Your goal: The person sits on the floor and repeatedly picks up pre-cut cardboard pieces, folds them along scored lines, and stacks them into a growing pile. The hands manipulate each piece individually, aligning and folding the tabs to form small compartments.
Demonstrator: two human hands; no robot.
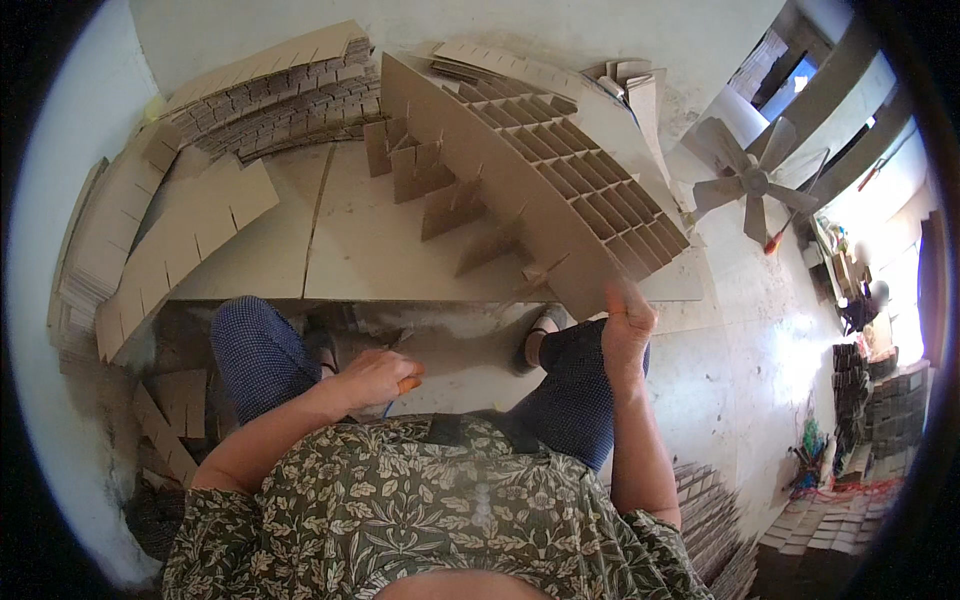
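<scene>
My right hand (pixel 628 325) is closed on the near end of a long brown cardboard strip (pixel 500 175), which stands on edge and slants away across the table. Several short slotted cardboard pieces (pixel 455 208) cross it and stick out on its left side. Close behind it, on the right, lies an assembled cardboard divider grid (pixel 570 150) with many cells. My left hand (pixel 372 382) is held above my lap, away from the cardboard, with its fingers curled. Something orange shows at its fingertips and a bit of blue below; what it holds, if anything, I cannot make out.
Stacks of slotted cardboard strips (pixel 280 100) line the table's back left, with more strips (pixel 190 250) along its left edge. A standing fan (pixel 757 182) is to the right of the table (pixel 380 265). Piles of cardboard (pixel 715 520) lie on the floor at lower right.
</scene>
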